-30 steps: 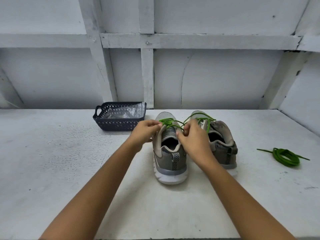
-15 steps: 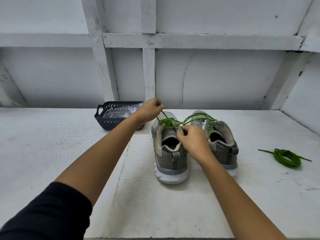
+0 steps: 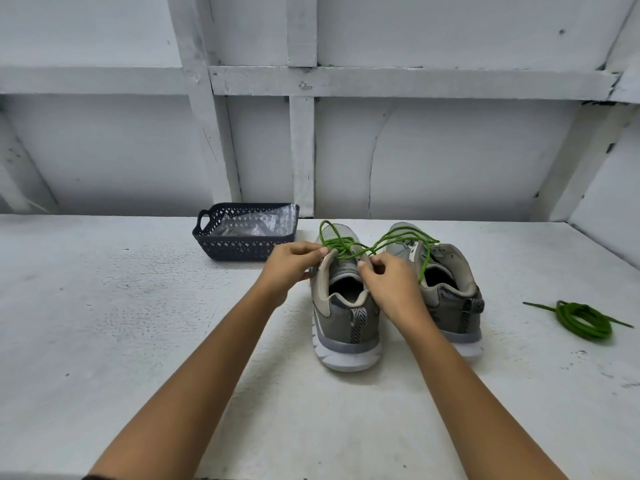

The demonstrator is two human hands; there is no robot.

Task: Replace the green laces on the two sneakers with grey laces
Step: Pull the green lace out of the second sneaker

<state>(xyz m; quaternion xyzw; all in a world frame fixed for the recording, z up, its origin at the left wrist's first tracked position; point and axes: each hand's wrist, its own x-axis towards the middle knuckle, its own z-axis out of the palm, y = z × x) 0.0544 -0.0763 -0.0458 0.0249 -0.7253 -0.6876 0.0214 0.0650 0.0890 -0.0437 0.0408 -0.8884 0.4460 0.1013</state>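
Two grey sneakers stand side by side on a white table [image 3: 138,341], heels toward us, toes toward the white-painted wall [image 3: 450,168]. We see the left hand [image 3: 294,261] at the upper left edge of the left sneaker [image 3: 346,306], thumb and fingertips drawn together on the green lace [image 3: 341,242], which is still threaded through that shoe. The lace rises in a loose loop above the tongue, and further loops of it trail across onto the right sneaker [image 3: 450,289], with one strand hanging down over that shoe's opening.

The right hand [image 3: 391,289] sits at the upper right edge of the left sneaker, just beside the tongue, with its fingers curled. We cannot tell whether they pinch the lace or the shoe itself.

A coiled green lace [image 3: 585,320] lies on the table well to the right of the pair, its ends sticking out on either side. A dark latticed basket [image 3: 242,249] stands near the wall, behind and to the left of the sneakers, with a clear plastic bag [image 3: 256,225] inside it.
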